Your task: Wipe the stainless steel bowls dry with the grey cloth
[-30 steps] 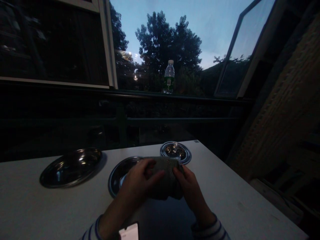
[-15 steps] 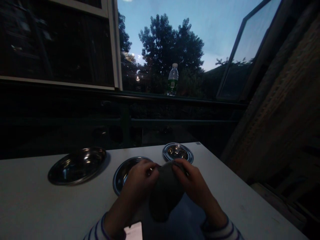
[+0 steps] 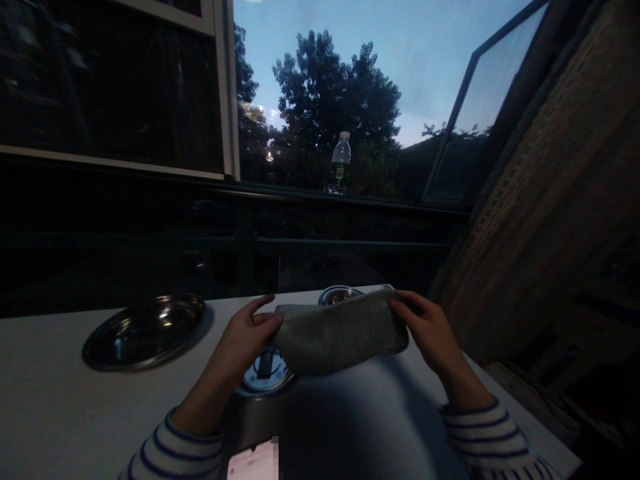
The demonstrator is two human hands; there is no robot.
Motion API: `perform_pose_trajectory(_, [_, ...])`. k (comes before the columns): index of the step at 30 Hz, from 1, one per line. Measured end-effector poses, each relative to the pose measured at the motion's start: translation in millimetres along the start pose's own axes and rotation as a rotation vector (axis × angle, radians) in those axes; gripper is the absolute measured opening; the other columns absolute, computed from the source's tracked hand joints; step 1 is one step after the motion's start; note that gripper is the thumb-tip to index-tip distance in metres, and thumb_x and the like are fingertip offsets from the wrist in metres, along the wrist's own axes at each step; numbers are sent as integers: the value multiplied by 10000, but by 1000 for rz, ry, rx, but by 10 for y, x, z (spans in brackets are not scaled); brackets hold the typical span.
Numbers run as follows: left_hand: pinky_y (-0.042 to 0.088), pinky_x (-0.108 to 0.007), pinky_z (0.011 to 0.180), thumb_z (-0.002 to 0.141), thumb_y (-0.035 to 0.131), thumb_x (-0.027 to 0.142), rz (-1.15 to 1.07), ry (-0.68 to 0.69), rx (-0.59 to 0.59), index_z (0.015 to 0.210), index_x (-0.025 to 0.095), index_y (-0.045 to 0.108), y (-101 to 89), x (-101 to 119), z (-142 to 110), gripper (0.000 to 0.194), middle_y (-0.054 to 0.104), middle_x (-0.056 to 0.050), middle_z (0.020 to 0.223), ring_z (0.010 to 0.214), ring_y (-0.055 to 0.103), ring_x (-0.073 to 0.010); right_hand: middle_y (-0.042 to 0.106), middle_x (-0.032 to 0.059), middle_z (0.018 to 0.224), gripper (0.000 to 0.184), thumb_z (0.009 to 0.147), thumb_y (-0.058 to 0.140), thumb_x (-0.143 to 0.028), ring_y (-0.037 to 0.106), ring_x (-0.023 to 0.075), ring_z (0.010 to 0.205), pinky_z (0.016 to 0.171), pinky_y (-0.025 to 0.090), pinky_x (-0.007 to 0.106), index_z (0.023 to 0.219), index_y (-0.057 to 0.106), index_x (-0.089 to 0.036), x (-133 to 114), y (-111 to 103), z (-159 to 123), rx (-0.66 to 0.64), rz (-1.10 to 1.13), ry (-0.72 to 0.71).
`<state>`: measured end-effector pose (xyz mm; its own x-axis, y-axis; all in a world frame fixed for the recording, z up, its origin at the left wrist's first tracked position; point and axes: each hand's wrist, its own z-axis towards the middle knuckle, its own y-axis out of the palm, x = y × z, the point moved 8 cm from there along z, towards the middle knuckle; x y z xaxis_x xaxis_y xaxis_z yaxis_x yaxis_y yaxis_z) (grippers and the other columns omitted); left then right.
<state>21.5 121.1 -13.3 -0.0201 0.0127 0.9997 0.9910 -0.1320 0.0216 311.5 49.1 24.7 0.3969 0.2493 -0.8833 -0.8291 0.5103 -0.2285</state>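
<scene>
A grey-green textured cloth (image 3: pixel 340 337) is stretched between my two hands above the table. My left hand (image 3: pixel 247 340) pinches its left end between thumb and fingers, with the index finger sticking out. At the upper right corner, my right hand (image 3: pixel 423 323) grips the cloth between thumb and fingers. Below the cloth's left end lies a shiny metal dish (image 3: pixel 265 390), partly hidden by the cloth and my left hand. Behind the cloth, a smaller metal dish (image 3: pixel 333 295) shows only its upper part.
A large oval metal dish (image 3: pixel 143 333) rests at the left of the white table (image 3: pixel 45 400). A phone with a lit screen (image 3: pixel 253 463) is at the near edge. On the window sill stands a plastic bottle (image 3: pixel 340 163). A curtain (image 3: pixel 530 187) hangs at the right.
My hands have moved apart, and the cloth, bunched and hanging before, is now spread out sideways between them. The view has shifted slightly.
</scene>
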Motion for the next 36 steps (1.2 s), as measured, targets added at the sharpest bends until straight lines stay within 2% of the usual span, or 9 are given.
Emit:
perform_pose_trajectory(3, [458,-341,765,631,636,304,196,84,9,888,121,678,-54,81,31,317,712,-66,742,806,645,-242,676,35,830,343,683,645,-442,584,201,818,713,435,284,886,682,-168,55,-78,39,28,10,23])
perform_pose_trajectory(6, [446,-344,777,609,631,311,319,162,58,670,153,683,-130,143,59,177,707,-70,758,811,630,-252,680,42,841,357,672,643,-457,592,202,811,699,442,280,869,684,-162,160,-84,72,33,27,47])
perform_pose_trajectory(9, [456,-319,693,605,624,301,248,128,89,664,155,652,-170,95,80,159,669,-41,675,723,613,-219,682,52,818,366,664,639,-456,603,201,767,647,452,279,859,686,-150,316,-27,104,27,34,76])
perform_pose_trajectory(13, [439,-263,524,658,584,288,9,-32,53,691,164,586,-60,-95,74,128,584,17,561,562,567,-160,686,65,776,361,674,617,-441,617,206,713,604,458,287,846,688,-131,459,57,149,27,11,99])
perform_pose_trajectory(17, [386,-228,437,689,569,259,-27,-89,95,723,163,569,32,-224,48,101,526,52,488,445,496,-121,685,66,772,326,715,577,-403,619,212,742,642,459,297,851,678,-124,331,96,164,57,-67,44])
perform_pose_trajectory(24, [370,-205,464,726,576,318,-130,-88,52,791,163,591,177,-264,-26,169,568,43,531,480,526,-108,670,55,901,209,793,528,-273,601,201,842,757,460,322,941,644,-183,-268,551,-158,0,-212,-233])
perform_pose_trajectory(28, [429,-219,560,721,607,340,-417,-76,-65,727,167,566,331,-211,-103,178,600,26,629,569,579,-111,669,101,949,218,862,430,-140,602,204,903,814,468,349,988,607,-145,-717,1080,-646,-94,-423,-787])
perform_pose_trajectory(32, [441,-214,579,655,694,326,-502,-82,-120,811,160,591,353,-189,-106,249,637,3,689,619,596,-116,613,121,1138,290,868,435,-132,533,244,1056,874,447,406,1135,546,-114,-763,1406,-921,-257,-522,-949])
perform_pose_trajectory(36, [436,-203,552,630,705,198,-450,-112,-63,847,129,602,236,-206,-44,249,656,-12,662,573,591,-108,556,105,1229,383,851,438,-119,450,221,1182,950,391,410,1229,481,-162,-641,1421,-1000,-476,-397,-959])
